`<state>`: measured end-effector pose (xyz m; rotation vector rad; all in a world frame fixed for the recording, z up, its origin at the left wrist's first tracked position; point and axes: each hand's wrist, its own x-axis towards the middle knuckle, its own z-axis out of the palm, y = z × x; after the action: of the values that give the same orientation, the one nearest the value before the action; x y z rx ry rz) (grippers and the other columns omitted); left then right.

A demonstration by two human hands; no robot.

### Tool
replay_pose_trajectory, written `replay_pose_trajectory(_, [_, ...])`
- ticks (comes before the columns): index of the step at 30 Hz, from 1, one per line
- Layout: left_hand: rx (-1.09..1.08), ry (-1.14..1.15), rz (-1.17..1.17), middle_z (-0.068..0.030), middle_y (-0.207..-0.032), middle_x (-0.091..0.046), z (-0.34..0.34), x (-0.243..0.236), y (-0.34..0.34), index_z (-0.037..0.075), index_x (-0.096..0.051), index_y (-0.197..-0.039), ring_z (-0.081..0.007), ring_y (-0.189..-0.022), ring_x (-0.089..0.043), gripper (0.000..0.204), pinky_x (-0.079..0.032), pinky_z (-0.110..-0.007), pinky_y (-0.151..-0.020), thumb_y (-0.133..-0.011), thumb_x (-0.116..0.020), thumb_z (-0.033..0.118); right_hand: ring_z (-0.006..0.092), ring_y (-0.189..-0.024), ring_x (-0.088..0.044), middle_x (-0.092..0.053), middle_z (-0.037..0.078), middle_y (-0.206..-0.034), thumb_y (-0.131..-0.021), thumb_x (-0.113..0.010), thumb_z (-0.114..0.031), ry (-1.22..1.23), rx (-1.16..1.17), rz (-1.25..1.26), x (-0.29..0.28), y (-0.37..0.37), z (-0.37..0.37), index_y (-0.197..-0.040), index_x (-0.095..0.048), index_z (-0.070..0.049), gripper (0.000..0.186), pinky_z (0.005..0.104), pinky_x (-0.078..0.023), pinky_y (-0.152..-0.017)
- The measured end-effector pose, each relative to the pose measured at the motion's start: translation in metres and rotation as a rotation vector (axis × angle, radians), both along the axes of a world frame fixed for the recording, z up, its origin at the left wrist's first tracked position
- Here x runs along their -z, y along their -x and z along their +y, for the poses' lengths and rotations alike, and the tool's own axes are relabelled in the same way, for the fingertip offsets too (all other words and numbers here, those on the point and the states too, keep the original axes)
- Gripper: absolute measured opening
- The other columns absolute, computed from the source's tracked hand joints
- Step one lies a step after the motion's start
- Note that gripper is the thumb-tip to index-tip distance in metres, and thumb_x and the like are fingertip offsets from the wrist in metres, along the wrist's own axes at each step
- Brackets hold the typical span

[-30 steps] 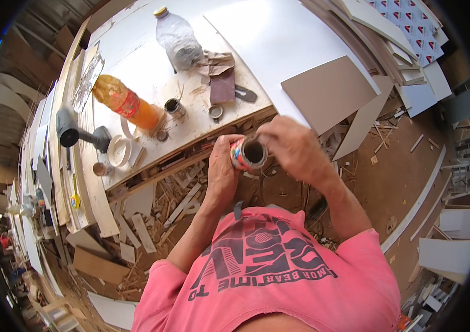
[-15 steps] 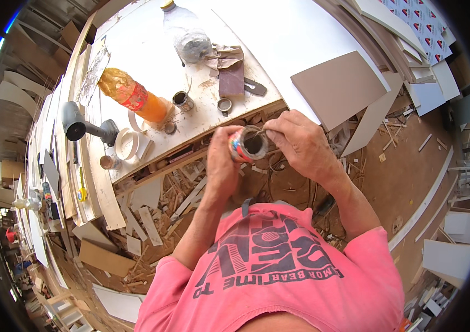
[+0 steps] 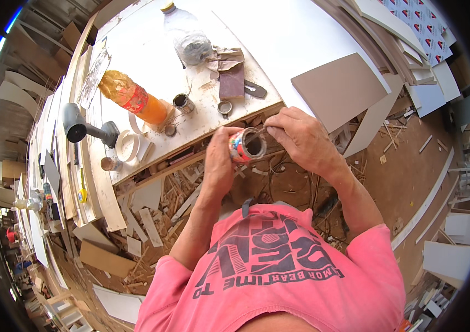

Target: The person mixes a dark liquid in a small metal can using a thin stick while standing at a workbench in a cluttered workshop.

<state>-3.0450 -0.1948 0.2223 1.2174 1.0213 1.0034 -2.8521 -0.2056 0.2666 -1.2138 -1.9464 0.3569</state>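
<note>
Looks cluttered and brightly lit.
Has a white-topped workbench [image 3: 135,44], brown floor [image 3: 406,169] strewn with wood scraps [image 3: 150,226], pale panels [image 3: 449,260] at lower right; glows white at far left.

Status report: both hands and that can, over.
Left hand gripping open can. Right hand pinching thin stick at the can's rim. Nothing else seen blocking its mouth.

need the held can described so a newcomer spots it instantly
Start at the white-topped bench. Just off its near edge, the left hand grips an open can. Its multicoloured label sets it apart from the smaller, dark-stained tin standing on the bench.
</note>
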Motion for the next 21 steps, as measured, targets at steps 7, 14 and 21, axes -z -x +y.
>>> replay_pose_trajectory(7, [0.003, 0.199, -0.233, -0.0060, -0.090, -0.060, 0.002, 0.010, -0.003, 0.002, -0.060, -0.105, -0.0093, -0.077, -0.057, 0.047, -0.050, -0.024, -0.068, -0.105, -0.029, 0.038, 0.0300, -0.079, -0.059, -0.057, 0.012, -0.082, -0.087, -0.059, -0.010, 0.077, -0.058, 0.016, 0.001, 0.000, -0.003, -0.092, -0.061, -0.003, 0.008, 0.0387, -0.049, -0.071])
replay_pose_trajectory(14, [0.078, 0.270, -0.303, -0.0075, -0.090, -0.063, 0.001, 0.021, -0.002, 0.001, -0.057, -0.107, -0.0117, -0.075, -0.060, 0.046, -0.052, -0.027, -0.063, -0.104, -0.031, 0.038, 0.0308, -0.081, -0.060, -0.058, 0.012, -0.081, -0.085, -0.058, -0.009, 0.089, -0.144, -0.016, -0.007, 0.005, -0.010, -0.090, -0.061, -0.003, 0.008, 0.0389, -0.050, -0.073])
replay_pose_trajectory(21, [0.134, 0.324, -0.371, -0.0081, -0.090, -0.064, 0.001, 0.023, -0.005, 0.001, -0.056, -0.107, -0.0122, -0.073, -0.061, 0.047, -0.052, -0.027, -0.058, -0.104, -0.031, 0.040, 0.0269, -0.075, -0.056, -0.055, 0.010, -0.078, -0.083, -0.062, -0.006, -0.061, -0.096, -0.080, 0.000, 0.013, -0.012, -0.090, -0.061, -0.003, 0.009, 0.0366, -0.048, -0.068])
